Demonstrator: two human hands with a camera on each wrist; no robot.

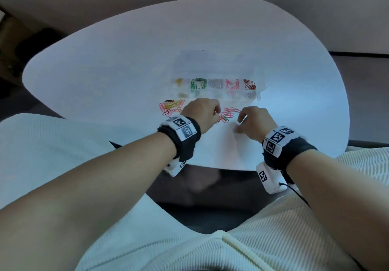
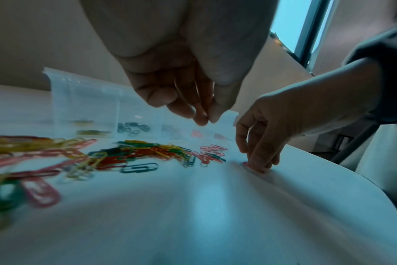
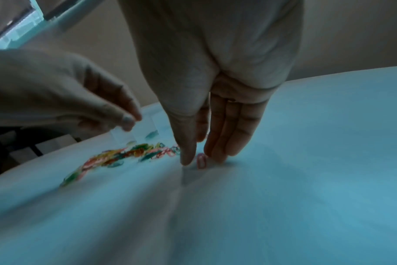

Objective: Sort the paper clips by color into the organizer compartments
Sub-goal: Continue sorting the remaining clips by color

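A clear organizer [image 1: 219,70] stands on the white table [image 1: 105,70], its compartments holding yellow, green, silver, pink and red clips. Loose mixed clips [image 1: 171,107] lie in front of it, with a smaller group [image 1: 228,113] between my hands. My left hand [image 2: 206,120] hovers above the pile, its fingertips pinched together on what looks like a thin paper clip. My right hand [image 3: 202,161] points straight down at the table. A pink clip [image 3: 201,160] lies flat between its thumb and fingers, and one fingertip touches it.
The table's near edge curves just behind my wrists, with my lap in pale ribbed cloth below it. The organizer's raised lid [image 2: 79,86] stands behind the compartments. Bare tabletop stretches right of my right hand [image 1: 254,121].
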